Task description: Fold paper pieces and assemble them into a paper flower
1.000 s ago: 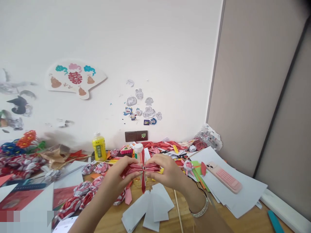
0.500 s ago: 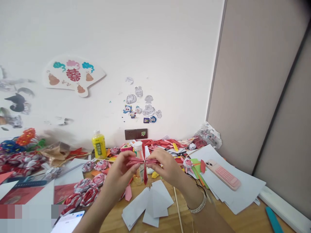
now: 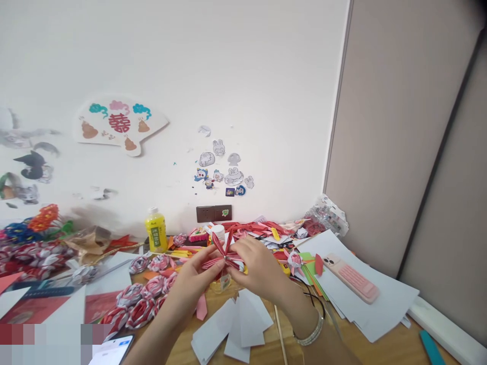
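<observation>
A red and pink folded-paper flower with narrow pleated petals is held up above the table. My left hand pinches its left petals between thumb and fingers. On the other side, my right hand grips the right petals, its thumb close to the centre. Two petals point upward in a V; the lower ones are largely hidden by my hands. Just behind stands a clear jar with a white lid, partly covered. White paper pieces lie overlapping on the wooden table below my hands.
Rolled red-and-white paper roses lie to the left, near a yellow bottle. At right, a pink phone rests on white sheets. A thin wooden stick lies in front. Red paper strips are heaped along the wall.
The flower has turned and tilted: its upright petal now shows as two spread petals in a V. Both hands stay on it, slightly lower. The whole view has shifted a little.
</observation>
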A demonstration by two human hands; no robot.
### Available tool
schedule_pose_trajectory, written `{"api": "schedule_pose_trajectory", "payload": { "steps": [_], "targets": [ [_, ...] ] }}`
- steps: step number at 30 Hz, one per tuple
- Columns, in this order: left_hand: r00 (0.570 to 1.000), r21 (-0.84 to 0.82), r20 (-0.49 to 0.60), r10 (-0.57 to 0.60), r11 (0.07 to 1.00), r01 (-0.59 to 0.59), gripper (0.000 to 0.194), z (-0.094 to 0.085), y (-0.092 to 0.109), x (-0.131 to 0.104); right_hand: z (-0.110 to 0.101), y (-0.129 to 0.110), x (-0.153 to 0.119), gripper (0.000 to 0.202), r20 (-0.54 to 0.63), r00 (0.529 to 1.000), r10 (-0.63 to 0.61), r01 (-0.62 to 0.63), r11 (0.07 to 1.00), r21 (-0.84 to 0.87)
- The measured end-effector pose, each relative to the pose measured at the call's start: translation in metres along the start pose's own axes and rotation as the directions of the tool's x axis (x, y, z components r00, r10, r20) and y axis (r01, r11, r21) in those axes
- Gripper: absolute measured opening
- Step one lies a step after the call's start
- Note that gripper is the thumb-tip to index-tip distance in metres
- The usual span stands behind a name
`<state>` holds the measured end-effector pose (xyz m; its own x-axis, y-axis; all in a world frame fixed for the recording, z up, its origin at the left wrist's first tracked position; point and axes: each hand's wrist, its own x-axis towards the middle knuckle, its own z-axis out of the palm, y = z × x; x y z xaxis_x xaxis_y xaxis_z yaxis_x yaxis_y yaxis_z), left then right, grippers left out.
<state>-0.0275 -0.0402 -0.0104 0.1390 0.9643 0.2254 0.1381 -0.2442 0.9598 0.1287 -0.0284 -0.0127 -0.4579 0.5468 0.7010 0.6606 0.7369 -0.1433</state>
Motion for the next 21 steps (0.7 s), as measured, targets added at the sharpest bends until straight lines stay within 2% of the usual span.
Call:
{"api": "schedule_pose_trajectory", "payload": {
  "steps": [2, 4, 6, 8, 9, 12, 16, 18, 21],
  "targets": [
    [0.998, 0.058, -0.006, 0.064, 0.996, -0.063, 0.041, 0.002, -0.002, 0.003, 0.006, -0.002, 0.0, 0.015, -0.015, 1.0, 0.013, -0.015, 0.991, -0.133],
    [0.992, 0.113, -0.033, 0.118, 0.987, -0.114, 0.053, 0.002, -0.007, 0.006, 0.012, -0.003, 0.001, 0.009, 0.003, 1.0, 0.029, -0.028, 0.971, -0.236],
    [0.983, 0.175, -0.042, 0.18, 0.97, -0.17, 0.067, -0.001, -0.013, 0.01, 0.016, -0.002, 0.001, 0.007, 0.051, 0.999, 0.014, 0.001, 0.954, -0.299],
    [0.957, 0.328, -0.036, 0.289, 0.908, -0.262, 0.066, -0.006, -0.018, 0.013, 0.018, 0.002, 0.001, 0.009, 0.092, 0.996, -0.006, 0.036, 0.946, -0.322],
    [0.934, 0.434, -0.025, 0.356, 0.846, -0.311, 0.06, -0.009, -0.02, 0.014, 0.018, 0.003, 0.001, 0.009, 0.104, 0.995, -0.013, 0.046, 0.946, -0.32],
    [0.848, 0.717, 0.075, 0.525, 0.563, -0.412, 0.03, -0.017, -0.023, 0.016, 0.015, 0.007, 0.0, 0.008, 0.129, 0.991, -0.033, 0.069, 0.957, -0.283],
    [0.749, 0.828, 0.275, 0.603, 0.247, -0.503, 0.014, -0.021, -0.019, 0.014, 0.012, 0.006, -0.001, 0.011, 0.157, 0.986, -0.053, 0.093, 0.96, -0.265],
    [0.721, 0.836, 0.355, 0.596, 0.142, -0.529, 0.013, -0.02, -0.017, 0.014, 0.013, 0.006, -0.002, 0.012, 0.164, 0.985, -0.058, 0.104, 0.952, -0.287],
    [0.73, 0.852, 0.388, 0.563, 0.083, -0.517, 0.018, -0.016, -0.019, 0.014, 0.017, 0.006, -0.002, 0.013, 0.172, 0.982, -0.082, 0.136, 0.934, -0.331]
  ]
}}
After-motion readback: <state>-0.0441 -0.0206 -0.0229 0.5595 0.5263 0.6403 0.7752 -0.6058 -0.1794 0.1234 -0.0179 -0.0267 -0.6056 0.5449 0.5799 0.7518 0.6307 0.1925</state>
